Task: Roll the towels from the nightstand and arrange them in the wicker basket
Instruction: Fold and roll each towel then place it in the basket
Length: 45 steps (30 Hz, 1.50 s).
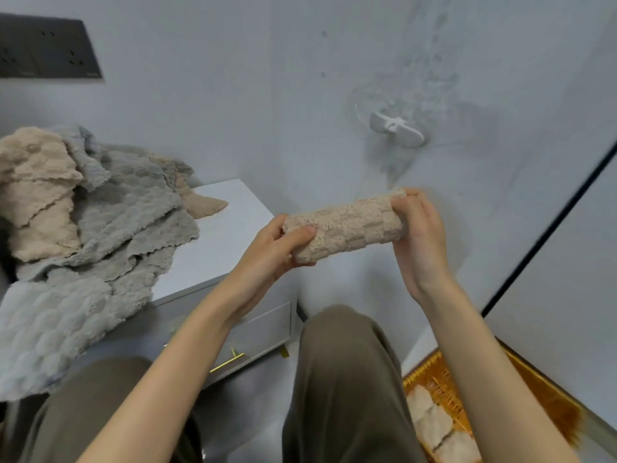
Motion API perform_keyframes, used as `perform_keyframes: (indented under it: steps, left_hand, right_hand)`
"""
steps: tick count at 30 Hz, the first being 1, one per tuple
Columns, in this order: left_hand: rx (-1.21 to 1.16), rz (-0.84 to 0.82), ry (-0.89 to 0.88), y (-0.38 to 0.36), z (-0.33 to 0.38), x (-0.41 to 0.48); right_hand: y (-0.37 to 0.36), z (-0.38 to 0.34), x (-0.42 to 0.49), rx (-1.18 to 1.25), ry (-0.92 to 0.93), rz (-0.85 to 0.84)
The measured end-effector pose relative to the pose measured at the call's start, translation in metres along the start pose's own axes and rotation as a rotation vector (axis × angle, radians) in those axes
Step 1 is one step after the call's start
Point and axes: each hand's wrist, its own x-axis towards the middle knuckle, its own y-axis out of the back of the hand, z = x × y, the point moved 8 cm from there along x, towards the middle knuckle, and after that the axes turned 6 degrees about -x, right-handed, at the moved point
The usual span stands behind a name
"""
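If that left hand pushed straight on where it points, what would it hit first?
The left hand grips the rolled towel itself; past that, probably the wall, though depth is unclear.

Beige waffle-textured rolled towel [345, 225]; grey, beige towels [100, 208]; golden-brown wicker basket [440, 379].

Two hands: left hand [267, 252], right hand [420, 242]. One rolled beige towel [347, 225] gripped between them. Left of the hands, one table [233, 208] with one loose heap of towels [100, 212], beige and grey, number impossible to tell. Below the right hand, one wicker basket [434, 372] holding pale rolled towels [437, 426], count unclear. Above the hands, one wall hook [397, 128]; far up left, one dark socket panel [46, 48].
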Motion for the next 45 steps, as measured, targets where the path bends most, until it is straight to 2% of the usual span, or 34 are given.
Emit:
perform_keyframes:
  steps: [6, 11, 15, 22, 24, 28, 32, 38, 41, 45]
  left_hand:
    - [0.164, -0.216, 0.058, -0.078, -0.018, -0.018]
    - [0.286, -0.31, 0.14, -0.138, -0.056, -0.027]
    - [0.358, -0.292, 0.181, -0.17, -0.097, -0.025]
    - [0.438, -0.298, 0.301, -0.215, -0.19, -0.026]
    - [0.467, -0.333, 0.323, -0.226, -0.216, -0.03]
    - [0.511, -0.466, 0.362, -0.247, -0.27, -0.039]
    - [0.726, -0.56, 0.359, -0.245, -0.325, -0.049]
    - [1.108, -0.772, 0.175, -0.225, -0.386, -0.06]
    - [1.221, -0.839, 0.118, -0.22, -0.409, -0.06]
    - [1.26, -0.873, 0.146, -0.216, -0.43, -0.057]
  right_hand:
    - [0.081, -0.027, -0.04, -0.019, 0.077, 0.136]
    - [0.152, -0.008, -0.067, 0.092, 0.013, 0.297]
    - [0.201, 0.031, -0.088, 0.255, -0.163, 0.436]
    - [0.249, 0.106, -0.132, 0.301, -0.547, 0.385]
    - [0.265, 0.123, -0.143, 0.277, -0.6, 0.37]
    - [0.309, 0.16, -0.163, 0.247, -0.624, 0.512]
    - [0.359, 0.206, -0.185, 0.027, -0.718, 0.671]
    - [0.409, 0.29, -0.215, -0.286, -0.954, 0.77]
    - [0.421, 0.331, -0.233, -0.358, -1.102, 0.798]
    - [0.429, 0.374, -0.253, -0.403, -1.217, 0.836]
